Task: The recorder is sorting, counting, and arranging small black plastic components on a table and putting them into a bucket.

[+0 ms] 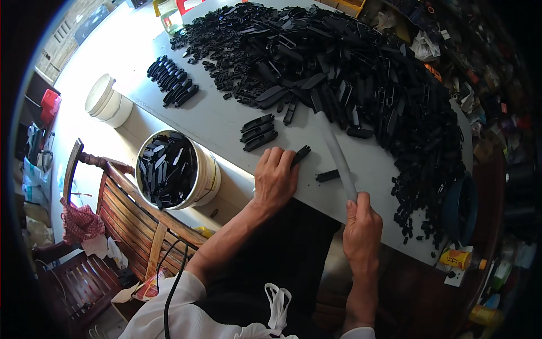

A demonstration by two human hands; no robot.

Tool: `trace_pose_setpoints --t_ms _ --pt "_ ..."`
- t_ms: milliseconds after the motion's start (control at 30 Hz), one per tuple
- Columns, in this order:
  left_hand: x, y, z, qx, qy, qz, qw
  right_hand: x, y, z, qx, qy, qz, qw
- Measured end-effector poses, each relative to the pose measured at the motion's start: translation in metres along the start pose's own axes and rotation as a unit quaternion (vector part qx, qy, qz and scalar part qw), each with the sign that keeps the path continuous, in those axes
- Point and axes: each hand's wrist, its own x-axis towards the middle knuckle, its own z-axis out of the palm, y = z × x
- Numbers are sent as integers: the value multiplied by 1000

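Near the table's front edge, my left hand (276, 176) is closed around a black plastic piece (302, 154), whose end juts out past the fingertips. My right hand (363, 229) grips the lower end of a long, flat grey stick (337, 155), its far end reaching toward the heap. Between the two, a loose black piece (328, 175) lies on the table, partly behind the stick. Three long black pieces (258, 133) sit side by side just beyond my left hand. A large heap of black plastic parts (339, 68), long and small ones mixed, covers the far and right side.
More black pieces (172, 82) are lined up at the table's left edge. Below that edge stand a bucket (206, 175) full of black parts and a white bucket (116, 110). A wooden chair (132, 212) is at my left; a yellow package (455, 258) lies at the right corner.
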Motion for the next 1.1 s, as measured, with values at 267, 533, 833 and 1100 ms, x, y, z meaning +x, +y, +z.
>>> trace_pose_setpoints --t_ms 267,533,833,1100 --pt "-1 -2 0 -14 2 1 1000 7 4 15 -81 -54 25 995" --pt "4 8 -15 -18 -48 -9 999 -4 13 0 27 3 41 999" --pt "3 -28 -33 149 58 -58 985 -4 8 13 25 -44 34 998" --pt "-1 -25 -18 89 54 -14 994 8 -2 24 -6 -86 32 996"
